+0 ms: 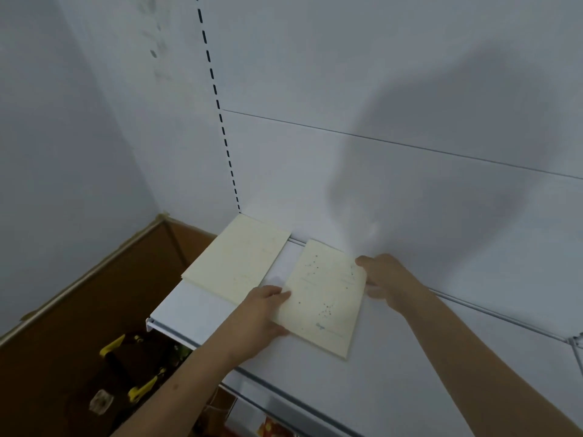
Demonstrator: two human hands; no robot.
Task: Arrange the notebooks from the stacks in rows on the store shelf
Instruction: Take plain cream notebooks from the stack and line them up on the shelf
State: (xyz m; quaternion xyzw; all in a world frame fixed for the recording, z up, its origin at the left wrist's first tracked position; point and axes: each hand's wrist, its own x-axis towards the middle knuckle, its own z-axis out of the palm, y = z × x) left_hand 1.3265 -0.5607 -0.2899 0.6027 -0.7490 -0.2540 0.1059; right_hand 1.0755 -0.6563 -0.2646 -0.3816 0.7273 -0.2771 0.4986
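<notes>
Your left hand (258,313) and right hand (386,279) gripped the dotted notebook (325,294) by opposite edges | it lay flat on the white shelf (410,357) | plain notebook (236,257) just beside, at the shelf's left end

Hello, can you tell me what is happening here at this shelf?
A person is laying cream notebooks flat on a white store shelf. One notebook already lies at the shelf's left end, near the back panel. Both hands are on a second notebook with small dark dots on its cover: the left hand at its left edge, the right hand at its right edge. A gap separates the two notebooks. A brown cardboard box stands left of the shelf.
</notes>
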